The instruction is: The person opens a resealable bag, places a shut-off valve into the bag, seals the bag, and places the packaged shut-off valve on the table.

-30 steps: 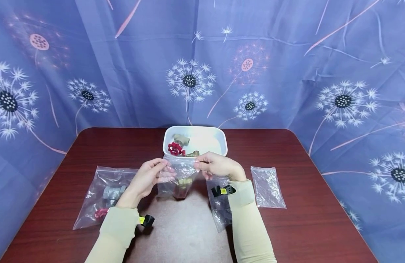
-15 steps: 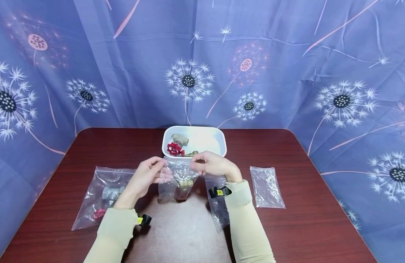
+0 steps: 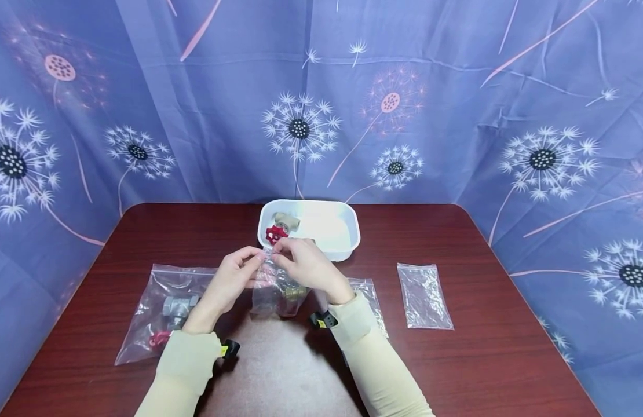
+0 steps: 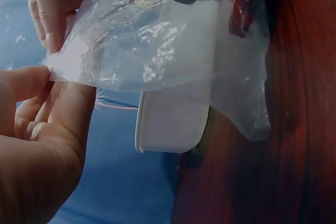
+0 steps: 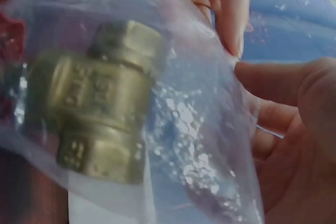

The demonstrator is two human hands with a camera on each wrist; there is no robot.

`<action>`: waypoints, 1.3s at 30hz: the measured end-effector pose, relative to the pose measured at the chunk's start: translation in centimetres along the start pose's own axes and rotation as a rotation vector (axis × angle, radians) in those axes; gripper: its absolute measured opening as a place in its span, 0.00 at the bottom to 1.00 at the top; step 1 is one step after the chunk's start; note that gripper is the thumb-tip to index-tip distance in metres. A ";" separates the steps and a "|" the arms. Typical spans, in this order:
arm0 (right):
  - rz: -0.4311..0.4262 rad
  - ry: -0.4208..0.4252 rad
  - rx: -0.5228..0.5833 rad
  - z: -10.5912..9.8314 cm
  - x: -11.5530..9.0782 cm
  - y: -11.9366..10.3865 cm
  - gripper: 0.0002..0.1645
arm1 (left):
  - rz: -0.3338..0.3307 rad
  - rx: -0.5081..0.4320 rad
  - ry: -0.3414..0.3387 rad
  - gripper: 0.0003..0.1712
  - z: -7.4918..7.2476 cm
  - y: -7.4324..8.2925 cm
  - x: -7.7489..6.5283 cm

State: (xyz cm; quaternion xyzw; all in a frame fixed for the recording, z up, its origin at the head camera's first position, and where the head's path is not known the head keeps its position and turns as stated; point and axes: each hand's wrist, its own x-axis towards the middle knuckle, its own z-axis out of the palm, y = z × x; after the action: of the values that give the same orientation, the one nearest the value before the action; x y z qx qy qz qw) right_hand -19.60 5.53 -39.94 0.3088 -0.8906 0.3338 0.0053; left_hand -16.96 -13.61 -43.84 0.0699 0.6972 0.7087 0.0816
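A clear zip-lock bag [image 3: 271, 298] hangs between my hands in front of the white tray. Inside it sits a brass valve [image 5: 105, 100], large in the right wrist view, with a red handle [image 4: 243, 6]. My left hand [image 3: 232, 281] pinches the bag's top edge at its left end between thumb and forefinger. Close beside it, my right hand [image 3: 311, 267] pinches the same edge with thumb and forefinger. The bag's lower part hangs free, and in the head view my right hand partly hides the valve.
The white tray [image 3: 339, 231] behind holds a valve with a red handwheel [image 3: 276, 234] and a beige body. At left lies a bag [image 3: 144, 301] with a grey metal valve [image 3: 176, 307]. A flat bag [image 3: 424, 296] lies right; another bag [image 3: 371, 292] is partly under my right forearm.
My right hand has moved left along the bag's top edge until close to my left hand. My left hand has stayed nearly in place.
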 end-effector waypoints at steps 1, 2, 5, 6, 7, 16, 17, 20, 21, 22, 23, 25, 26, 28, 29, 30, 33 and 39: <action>0.004 0.008 0.009 0.2 0.0 0.0 0.04 | 0.013 0.017 0.005 0.14 0.0 0.0 0.0; 0.008 0.016 0.020 0.3 0.0 -0.1 0.04 | 0.025 0.023 0.006 0.14 0.0 0.0 0.0; 0.010 0.033 0.044 0.6 0.1 -0.2 0.03 | 0.066 0.045 0.010 0.14 0.0 -0.1 0.0; 0.011 0.036 0.048 0.6 0.1 -0.3 0.03 | 0.079 0.057 0.012 0.14 -0.1 -0.2 0.0; 0.013 0.034 0.049 0.6 0.1 -0.3 0.03 | 0.093 0.069 0.014 0.15 -0.1 -0.2 0.0; 0.026 0.019 0.066 0.9 0.2 -0.5 0.04 | 0.180 0.266 0.068 0.12 -0.3 0.0 -0.1; 0.029 0.020 0.065 0.9 0.2 -0.5 0.04 | 0.193 0.294 0.076 0.11 -0.2 0.1 -0.1; 0.035 0.020 0.073 0.9 0.2 -0.6 0.04 | 0.236 0.377 0.108 0.09 -0.1 0.4 -0.3; 0.038 0.019 0.076 0.9 0.2 -0.6 0.04 | 0.251 0.402 0.121 0.09 -0.1 0.4 -0.3; 0.040 0.020 0.079 1.0 0.3 -0.6 0.04 | 0.259 0.416 0.130 0.08 0.0 0.4 -0.3; 0.042 0.020 0.080 1.0 0.3 -0.6 0.04 | 0.267 0.431 0.138 0.08 0.0 0.4 -0.3; 0.045 0.022 0.076 1.1 0.3 -0.6 0.04 | 0.281 0.455 0.149 0.08 0.0 0.3 -0.3; 0.046 0.023 0.071 1.2 0.3 -0.6 0.04 | 0.288 0.465 0.153 0.08 0.0 0.2 -0.3; 0.051 0.025 0.069 1.2 0.4 -0.6 0.05 | 0.302 0.475 0.157 0.08 0.0 0.1 -0.2; 0.051 0.027 0.068 1.3 0.4 -0.6 0.05 | 0.309 0.478 0.159 0.08 0.0 0.1 -0.2; 0.052 0.029 0.068 1.3 0.4 -0.6 0.05 | 0.316 0.481 0.160 0.08 0.0 0.1 -0.2; 0.054 0.038 0.077 1.3 0.4 -0.7 0.06 | 0.333 0.487 0.166 0.08 -0.1 -0.1 0.0; 0.052 0.059 0.068 1.4 0.4 -1.0 0.05 | 0.332 0.473 0.154 0.08 -0.3 -0.1 0.0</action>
State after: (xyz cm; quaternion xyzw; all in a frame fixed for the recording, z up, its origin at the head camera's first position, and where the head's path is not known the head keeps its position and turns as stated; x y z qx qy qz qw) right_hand -19.08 3.94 -40.35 0.2757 -0.8858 0.3730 0.0125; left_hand -17.05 -13.94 -43.89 0.1461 0.8262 0.5334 -0.1071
